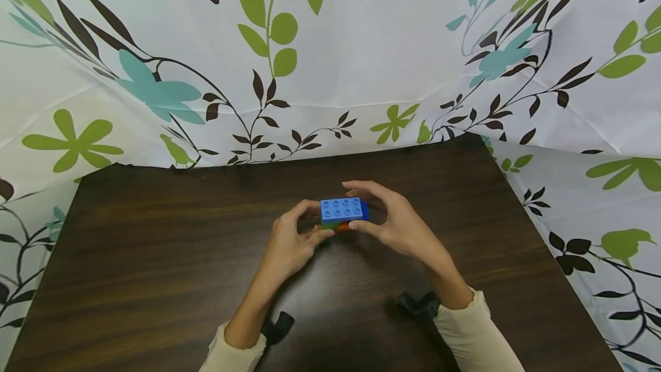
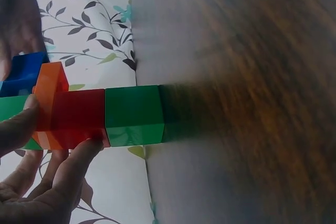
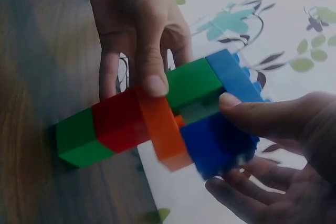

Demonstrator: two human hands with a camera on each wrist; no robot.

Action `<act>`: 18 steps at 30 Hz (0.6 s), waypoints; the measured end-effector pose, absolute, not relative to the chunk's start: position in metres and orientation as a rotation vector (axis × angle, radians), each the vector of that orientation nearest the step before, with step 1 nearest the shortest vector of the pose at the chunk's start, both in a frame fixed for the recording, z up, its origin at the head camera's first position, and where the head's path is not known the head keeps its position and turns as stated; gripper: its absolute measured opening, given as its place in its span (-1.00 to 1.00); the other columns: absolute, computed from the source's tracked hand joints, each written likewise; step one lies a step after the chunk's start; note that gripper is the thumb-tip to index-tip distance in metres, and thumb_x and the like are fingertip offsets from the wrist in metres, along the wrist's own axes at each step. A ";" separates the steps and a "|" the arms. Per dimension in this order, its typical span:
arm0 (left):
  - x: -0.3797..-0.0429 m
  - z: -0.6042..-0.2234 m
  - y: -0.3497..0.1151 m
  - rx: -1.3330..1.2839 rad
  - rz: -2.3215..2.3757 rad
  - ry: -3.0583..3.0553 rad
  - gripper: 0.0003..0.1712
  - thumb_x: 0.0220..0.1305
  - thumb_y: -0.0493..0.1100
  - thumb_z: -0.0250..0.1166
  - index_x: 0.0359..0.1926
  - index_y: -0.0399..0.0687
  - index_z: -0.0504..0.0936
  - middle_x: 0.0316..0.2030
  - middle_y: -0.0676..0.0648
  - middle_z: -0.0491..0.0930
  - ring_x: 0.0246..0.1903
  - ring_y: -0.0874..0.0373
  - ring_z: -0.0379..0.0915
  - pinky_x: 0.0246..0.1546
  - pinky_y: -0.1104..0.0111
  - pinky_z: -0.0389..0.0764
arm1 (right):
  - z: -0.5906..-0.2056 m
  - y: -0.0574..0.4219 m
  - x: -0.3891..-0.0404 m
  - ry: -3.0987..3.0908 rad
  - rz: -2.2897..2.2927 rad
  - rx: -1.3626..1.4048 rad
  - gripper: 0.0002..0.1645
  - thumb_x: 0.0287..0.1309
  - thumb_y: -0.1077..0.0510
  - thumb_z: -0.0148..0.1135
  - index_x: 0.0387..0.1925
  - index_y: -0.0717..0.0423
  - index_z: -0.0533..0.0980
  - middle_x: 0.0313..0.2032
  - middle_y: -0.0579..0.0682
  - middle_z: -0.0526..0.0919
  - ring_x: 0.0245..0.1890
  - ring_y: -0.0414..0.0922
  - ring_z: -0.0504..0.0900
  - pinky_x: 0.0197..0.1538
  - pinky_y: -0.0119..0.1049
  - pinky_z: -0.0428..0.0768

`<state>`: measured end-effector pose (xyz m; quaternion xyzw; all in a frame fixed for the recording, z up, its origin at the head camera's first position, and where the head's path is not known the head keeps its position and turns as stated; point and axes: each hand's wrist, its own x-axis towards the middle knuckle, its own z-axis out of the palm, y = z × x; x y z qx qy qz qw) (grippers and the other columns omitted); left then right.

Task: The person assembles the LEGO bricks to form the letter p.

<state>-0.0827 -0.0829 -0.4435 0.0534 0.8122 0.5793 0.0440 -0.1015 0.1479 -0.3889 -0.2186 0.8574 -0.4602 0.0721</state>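
Both hands hold a stack of toy building bricks over the table. A light blue studded brick (image 1: pixel 341 210) tops it. Below that, a green brick (image 3: pixel 194 83) and a dark blue brick (image 3: pixel 219 142) sit side by side on an orange brick (image 3: pixel 164 129). Under these come a red brick (image 3: pixel 121 119) and a green bottom brick (image 2: pixel 134 115). My left hand (image 1: pixel 291 244) grips the stack's left side, thumb at the orange and upper green bricks. My right hand (image 1: pixel 400 224) pinches the blue bricks from the right. Whether the bottom touches the table cannot be told.
The dark wood table (image 1: pixel 155 257) reaches back to a white cloth (image 1: pixel 403 45) printed with leaves and flowers. More of this cloth hangs along the right side. Black wrist devices (image 1: pixel 279 327) show beside both cream sleeves (image 1: pixel 475 332).
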 end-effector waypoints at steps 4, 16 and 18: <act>-0.084 -0.444 -0.083 0.170 1.782 2.466 -0.48 0.19 -0.36 0.61 0.16 -0.09 0.69 0.11 -0.21 0.75 0.20 -0.10 0.68 0.08 0.14 0.82 | -0.396 0.156 -0.103 2.566 -1.411 -0.555 -0.25 0.18 0.32 0.59 0.37 0.10 0.49 0.28 0.17 0.66 0.24 0.10 0.67 0.39 0.05 0.65; -0.083 -0.438 -0.088 0.196 1.883 2.385 -0.37 0.18 -0.46 0.56 0.25 -0.11 0.61 0.12 -0.22 0.72 0.18 -0.10 0.69 0.06 0.23 0.82 | -0.410 0.164 -0.105 2.498 -1.595 -0.404 -0.43 0.21 0.36 0.55 0.21 0.23 0.52 0.12 0.22 0.69 0.14 0.10 0.74 0.25 -0.25 0.75; -0.082 -0.437 -0.089 0.190 1.914 2.382 -0.35 0.18 -0.46 0.57 0.27 -0.10 0.58 0.11 -0.21 0.75 0.14 -0.11 0.72 0.02 0.20 0.84 | -0.409 0.164 -0.106 2.489 -1.636 -0.386 -0.45 0.22 0.37 0.53 0.20 0.26 0.51 0.11 0.24 0.71 0.12 0.11 0.76 0.22 -0.27 0.76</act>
